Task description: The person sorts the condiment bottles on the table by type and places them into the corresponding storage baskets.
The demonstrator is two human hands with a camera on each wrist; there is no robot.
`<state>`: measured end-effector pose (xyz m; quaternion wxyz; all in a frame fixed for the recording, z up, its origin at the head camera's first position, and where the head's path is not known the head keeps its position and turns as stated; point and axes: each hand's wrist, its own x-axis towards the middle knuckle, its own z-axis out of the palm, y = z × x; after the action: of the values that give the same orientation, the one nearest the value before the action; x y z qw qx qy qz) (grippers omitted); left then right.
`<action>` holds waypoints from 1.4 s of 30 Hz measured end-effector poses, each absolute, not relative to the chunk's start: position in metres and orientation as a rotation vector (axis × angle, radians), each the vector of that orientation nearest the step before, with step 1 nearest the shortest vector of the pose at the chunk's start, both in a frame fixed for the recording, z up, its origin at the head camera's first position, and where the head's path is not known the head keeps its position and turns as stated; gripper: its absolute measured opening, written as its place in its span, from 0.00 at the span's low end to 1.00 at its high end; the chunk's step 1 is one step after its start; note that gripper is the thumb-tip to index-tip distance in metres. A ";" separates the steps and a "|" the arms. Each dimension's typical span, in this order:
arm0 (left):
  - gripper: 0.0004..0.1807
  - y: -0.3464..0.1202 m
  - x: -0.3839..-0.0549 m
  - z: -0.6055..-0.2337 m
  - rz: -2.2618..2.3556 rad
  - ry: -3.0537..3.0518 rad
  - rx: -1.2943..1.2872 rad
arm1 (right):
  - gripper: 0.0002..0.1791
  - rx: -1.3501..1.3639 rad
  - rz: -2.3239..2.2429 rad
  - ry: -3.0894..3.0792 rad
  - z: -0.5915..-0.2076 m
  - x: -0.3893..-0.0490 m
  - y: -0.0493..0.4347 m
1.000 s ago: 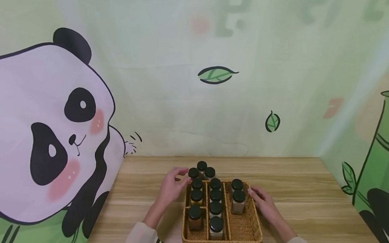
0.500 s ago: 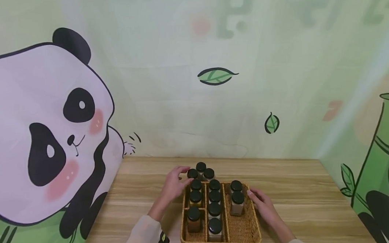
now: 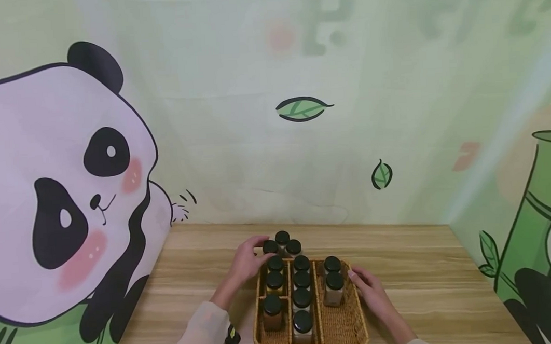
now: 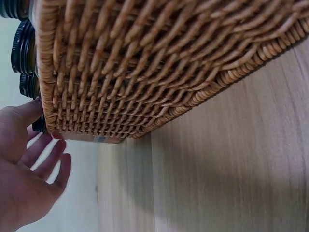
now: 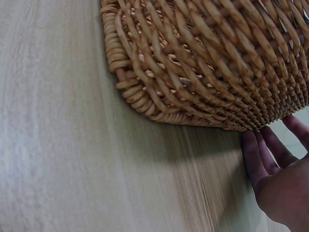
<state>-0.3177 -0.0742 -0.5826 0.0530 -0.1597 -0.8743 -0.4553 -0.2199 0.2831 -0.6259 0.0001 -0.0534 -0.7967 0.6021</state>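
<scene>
A woven wicker basket (image 3: 343,327) with dividers holds black-lidded glass spice jars. Its middle compartment has a column of several jars (image 3: 303,321); the right one has two (image 3: 334,293) at the back. Two more stand in the left back cell, and a reddish-brown one (image 3: 273,317) in the left front cell. Behind the basket stand three jars. My left hand (image 3: 244,262) holds the leftmost jar (image 3: 270,247) there between thumb and fingers, close to the basket's corner. My right hand (image 3: 372,291) touches the basket's right wall near the back, fingers fairly straight in the right wrist view.
The wooden table (image 3: 416,263) meets a green cloth backdrop (image 3: 237,158) printed with pandas and leaves. A small black object (image 3: 233,338) lies beside my left sleeve.
The whole head view has shifted slightly, so basket and hands appear a little further left and lower. Both hands keep their places against the jar and the basket.
</scene>
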 end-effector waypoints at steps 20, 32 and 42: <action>0.22 -0.079 -0.312 -0.591 -1.528 -2.677 -0.364 | 0.33 -0.164 1.933 -2.466 -0.628 -0.216 0.281; 0.22 -0.096 -0.307 -0.593 -1.552 -2.647 -0.318 | 0.34 -0.187 1.908 -2.485 -0.625 -0.218 0.278; 0.23 -0.109 -0.300 -0.598 -1.508 -2.609 -0.266 | 0.33 -0.193 1.888 -2.493 -0.625 -0.218 0.278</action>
<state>-0.2996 -0.1089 -0.5984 0.0582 -0.0877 -0.8609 -0.4978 -0.2185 0.2785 -0.6253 0.0045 -0.0617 -0.7957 0.6025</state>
